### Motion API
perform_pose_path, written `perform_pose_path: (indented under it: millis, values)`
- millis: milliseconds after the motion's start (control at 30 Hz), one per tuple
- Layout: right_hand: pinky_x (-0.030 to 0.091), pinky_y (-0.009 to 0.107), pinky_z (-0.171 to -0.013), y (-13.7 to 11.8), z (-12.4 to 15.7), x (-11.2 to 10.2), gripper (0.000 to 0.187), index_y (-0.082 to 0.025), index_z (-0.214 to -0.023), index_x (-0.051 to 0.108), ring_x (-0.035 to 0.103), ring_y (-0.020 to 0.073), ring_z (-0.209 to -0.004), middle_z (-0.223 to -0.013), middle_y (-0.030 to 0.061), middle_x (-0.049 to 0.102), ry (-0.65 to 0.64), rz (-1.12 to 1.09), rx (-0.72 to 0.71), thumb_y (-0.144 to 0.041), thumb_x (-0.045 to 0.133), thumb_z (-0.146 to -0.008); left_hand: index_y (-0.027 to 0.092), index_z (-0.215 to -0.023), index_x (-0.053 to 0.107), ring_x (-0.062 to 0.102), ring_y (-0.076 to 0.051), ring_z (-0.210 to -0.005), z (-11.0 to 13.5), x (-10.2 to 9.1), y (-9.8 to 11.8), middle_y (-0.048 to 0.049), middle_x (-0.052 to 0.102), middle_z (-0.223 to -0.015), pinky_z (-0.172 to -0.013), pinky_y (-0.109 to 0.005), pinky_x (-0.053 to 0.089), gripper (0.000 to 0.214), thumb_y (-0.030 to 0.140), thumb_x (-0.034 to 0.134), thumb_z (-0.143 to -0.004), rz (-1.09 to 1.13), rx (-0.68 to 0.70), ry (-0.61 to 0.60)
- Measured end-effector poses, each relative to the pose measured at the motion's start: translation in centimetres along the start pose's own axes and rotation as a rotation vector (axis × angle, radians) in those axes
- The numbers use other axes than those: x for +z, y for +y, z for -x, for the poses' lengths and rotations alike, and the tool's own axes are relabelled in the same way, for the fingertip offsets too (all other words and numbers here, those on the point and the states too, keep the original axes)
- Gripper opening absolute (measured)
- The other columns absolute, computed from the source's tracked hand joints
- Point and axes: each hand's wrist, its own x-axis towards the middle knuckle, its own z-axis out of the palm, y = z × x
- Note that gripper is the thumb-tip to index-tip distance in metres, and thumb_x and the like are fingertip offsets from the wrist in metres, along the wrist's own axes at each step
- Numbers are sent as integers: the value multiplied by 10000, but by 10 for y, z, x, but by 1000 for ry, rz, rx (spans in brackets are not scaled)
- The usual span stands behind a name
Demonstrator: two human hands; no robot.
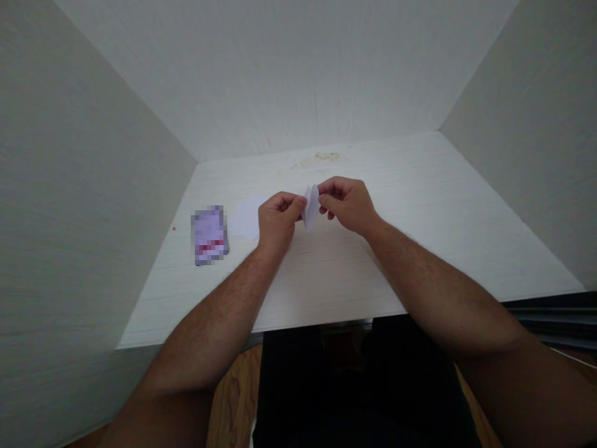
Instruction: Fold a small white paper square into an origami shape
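Above the middle of the white table, a small piece of folded white paper [310, 208] is held upright between my two hands. My left hand [280, 218] pinches its left side between thumb and fingers. On the other side, my right hand [347, 202] has its thumb and fingertips closed on the paper's right edge. The paper's layers stand a little apart at the top. Just behind and left of my left hand, more white paper [245, 218] lies flat on the table, partly hidden by that hand.
A purple rectangular object [209, 235], blurred out by pixels, lies at the left of the table [326, 280]. Beside it is a tiny orange dot [174, 228]. Yellowish stains [327, 156] mark the tabletop near the back wall. White panels enclose the table at left, back and right.
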Motion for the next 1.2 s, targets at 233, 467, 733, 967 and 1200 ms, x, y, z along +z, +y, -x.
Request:
perform_pose_path:
  millis: [233,467,733,967,1200]
  values:
    - [526,230,-463,-3,-1,-3,173,-144,-802,700,590,102,-531,-593,-3,646,-24,-102,66,-297,719,-724,180,-723,641,607,-105,-552,1,0,1,19,644,-622,-555,-247,543,174,320,743,-718,-19,-13,-31]
    - [559,253,-490,-3,-1,-3,221,-148,-786,720,596,106,-520,-587,-3,657,-64,-156,100,-337,777,-687,188,-761,662,610,-112,-560,1,-3,-2,12,650,-646,-533,-235,517,186,351,745,-728,-6,-31,-69]
    - [517,238,-453,-4,-1,-3,223,-149,-749,698,561,91,-464,-566,-9,645,-66,-158,68,-353,771,-699,181,-751,673,594,-102,-562,2,-3,-1,9,653,-647,-536,-234,512,178,334,761,-725,25,-13,-111]
    - [485,221,-451,-5,1,-1,205,-151,-745,678,553,83,-467,-560,-16,632,-34,-87,39,-350,727,-735,173,-722,663,577,-94,-539,3,-1,1,13,639,-622,-536,-233,512,155,305,745,-719,-17,-11,-104]
    - [450,216,-444,-4,0,-2,199,-148,-746,678,540,78,-463,-566,-19,629,-35,-68,15,-344,713,-739,161,-718,666,593,-101,-559,5,-1,4,6,654,-639,-552,-237,517,158,301,741,-716,-49,-4,-113]
